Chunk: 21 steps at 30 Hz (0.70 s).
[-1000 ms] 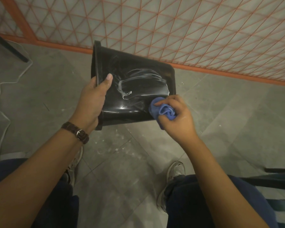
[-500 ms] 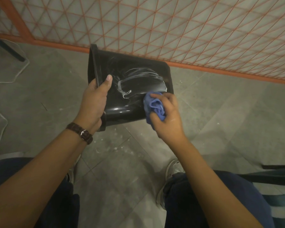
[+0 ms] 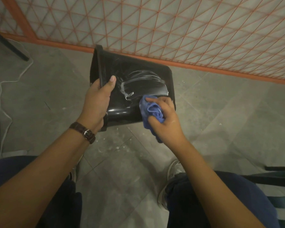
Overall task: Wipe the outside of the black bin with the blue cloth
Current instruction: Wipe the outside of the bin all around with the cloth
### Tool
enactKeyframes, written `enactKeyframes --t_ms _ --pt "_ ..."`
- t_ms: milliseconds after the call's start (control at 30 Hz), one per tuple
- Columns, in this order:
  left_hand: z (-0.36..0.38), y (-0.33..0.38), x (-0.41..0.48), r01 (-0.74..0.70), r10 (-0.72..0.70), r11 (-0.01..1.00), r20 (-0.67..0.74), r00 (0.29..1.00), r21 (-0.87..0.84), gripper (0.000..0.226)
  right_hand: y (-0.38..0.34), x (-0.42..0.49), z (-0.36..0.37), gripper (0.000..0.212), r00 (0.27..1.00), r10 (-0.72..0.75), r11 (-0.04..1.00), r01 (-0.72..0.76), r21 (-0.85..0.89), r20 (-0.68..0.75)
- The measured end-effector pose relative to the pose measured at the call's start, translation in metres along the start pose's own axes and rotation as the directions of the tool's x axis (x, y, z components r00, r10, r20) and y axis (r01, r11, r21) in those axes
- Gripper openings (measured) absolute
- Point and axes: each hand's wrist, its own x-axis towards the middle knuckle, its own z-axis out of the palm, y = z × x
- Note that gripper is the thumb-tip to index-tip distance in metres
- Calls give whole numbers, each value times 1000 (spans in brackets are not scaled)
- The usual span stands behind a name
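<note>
1. Black bin (image 3: pixel 138 69): tipped on its side and held above the grey floor (image 3: pixel 229 116), rim to the left, base to the right, one glossy outer wall turned up toward the camera.
2. Left hand (image 3: pixel 97 99): clamped on the rim at the bin's near-left edge, thumb laid flat on the outer wall, fingers hidden beyond the rim. Brown watch strap (image 3: pixel 84 132) on that wrist.
3. Right hand (image 3: pixel 166 119): curled round the bunched blue cloth (image 3: pixel 152 111), pressing it against the wall at the near-right corner, close by the base. Tail of cloth hanging below the hand, past the bin's lower edge.
4. White smears (image 3: pixel 145 79) across the middle of the wall, between the two hands, just above and left of the cloth.
5. Far edge of the bin overlapping, in this view, the bottom bar of the orange mesh fence (image 3: pixel 171 30); touching or apart, cannot tell.
6. Open floor tiles on both sides of the bin and beneath it.
7. White cable (image 3: pixel 5 99) looping over the floor well to the left, and a slanted black leg (image 3: pixel 10 46) at the upper left.
8. Pale shoe (image 3: pixel 174 168) on the floor below the right forearm; dark chair frame (image 3: pixel 270 178) at the lower right, well apart from the bin.
</note>
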Motion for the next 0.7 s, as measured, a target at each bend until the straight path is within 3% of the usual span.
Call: enactKeyframes --t_ms 133,200,300,400,533,600,700 --pt "1 0 -1 27 -27 1000 17 999 1 53 8 7 -4 20 992 22 998 -31 -63 -128" --pt "2 -2 -1 32 -32 999 23 999 4 50 4 5 1 25 984 35 998 -42 -38 -177" --pt "5 -1 -2 25 -25 1000 -5 1000 -2 41 -3 -1 6 38 998 25 1000 -26 -6 -62" --pt "5 3 -5 -3 3 1000 -20 1000 24 27 -3 0 4 33 1000 -11 1000 11 -12 22" --pt "6 5 -6 -14 15 997 -12 1000 73 16 2 9 -2 18 988 79 997 -79 10 -130" --pt "8 5 -7 -10 11 997 -1 1000 75 15 1 10 -1 20 978 90 996 -89 17 -186" --pt "13 6 -11 -23 24 997 -12 1000 79 13 -6 3 7 31 995 34 998 -29 54 -99"
